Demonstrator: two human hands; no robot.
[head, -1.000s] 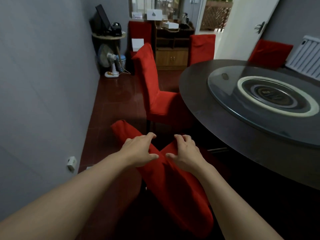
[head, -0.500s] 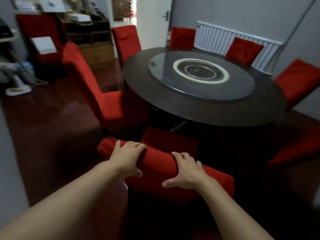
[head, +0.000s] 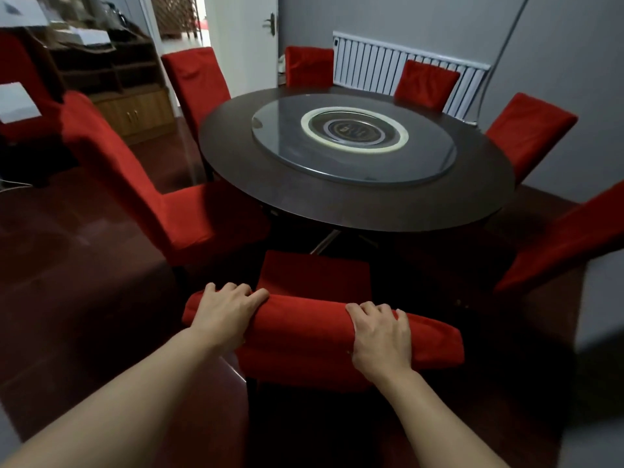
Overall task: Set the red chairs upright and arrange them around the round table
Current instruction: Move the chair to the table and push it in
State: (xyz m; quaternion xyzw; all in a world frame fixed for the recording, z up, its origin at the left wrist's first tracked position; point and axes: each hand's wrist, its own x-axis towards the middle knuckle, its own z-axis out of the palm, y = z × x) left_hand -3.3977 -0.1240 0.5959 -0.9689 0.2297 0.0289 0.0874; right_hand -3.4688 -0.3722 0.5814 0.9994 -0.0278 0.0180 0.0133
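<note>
A red chair (head: 304, 322) stands upright right in front of me, its seat facing the dark round table (head: 354, 197). My left hand (head: 226, 312) grips the left end of its backrest top, and my right hand (head: 381, 336) grips the right part, fingers curled over the edge. Several more red chairs ring the table: one at the left (head: 135, 184), one at the back left (head: 196, 82), two at the far side (head: 309, 65) (head: 427, 84), and two at the right (head: 530, 130) (head: 567, 238).
A glass turntable (head: 354, 140) lies on the tabletop. A white radiator (head: 371, 65) lines the far wall beside an open door (head: 243, 35). A wooden cabinet (head: 111, 86) and another red chair (head: 20, 96) stand at the back left. Dark red floor (head: 67, 282) spreads left.
The chair I hold has swung round from pointing along the wall to squarely facing the table. My view turned right, and my hands spread further apart along the backrest.
</note>
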